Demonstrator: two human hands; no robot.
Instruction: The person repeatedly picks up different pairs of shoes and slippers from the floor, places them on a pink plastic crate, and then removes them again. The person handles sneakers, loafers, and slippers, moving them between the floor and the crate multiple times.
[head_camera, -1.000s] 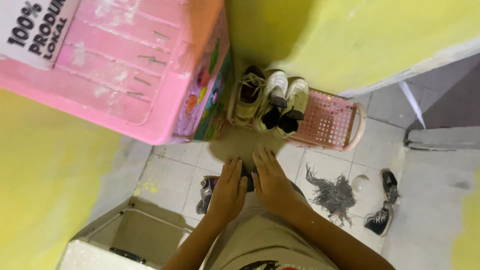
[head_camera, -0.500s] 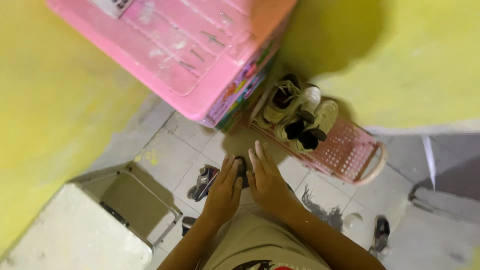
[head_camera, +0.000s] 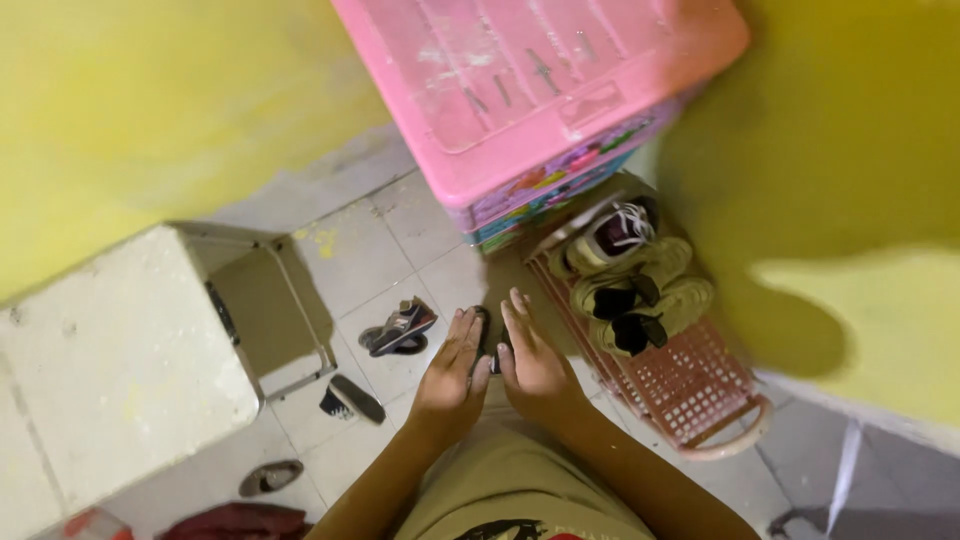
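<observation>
My left hand (head_camera: 452, 375) and my right hand (head_camera: 533, 360) are stretched out side by side in front of me, flat, palms down, with nothing in them. Their thumbs nearly touch. Just beyond the fingertips a dark shoe (head_camera: 484, 328) lies on the tiled floor, mostly hidden by the hands. A small grey sneaker (head_camera: 400, 328) lies to the left of my left hand. To the right of my right hand stands a pink basket (head_camera: 705, 395) with several beige shoes (head_camera: 640, 290) in it.
A pink plastic drawer cabinet (head_camera: 540, 90) stands against the yellow wall (head_camera: 150, 100) ahead. At the left sits a white box (head_camera: 110, 360) with an open side. A dark slipper (head_camera: 352, 398) and another shoe (head_camera: 270, 478) lie on the floor tiles.
The view has swung left: the cabinet and basket now sit further right and the white box fills more of the left. My hands stay side by side, still holding nothing.
</observation>
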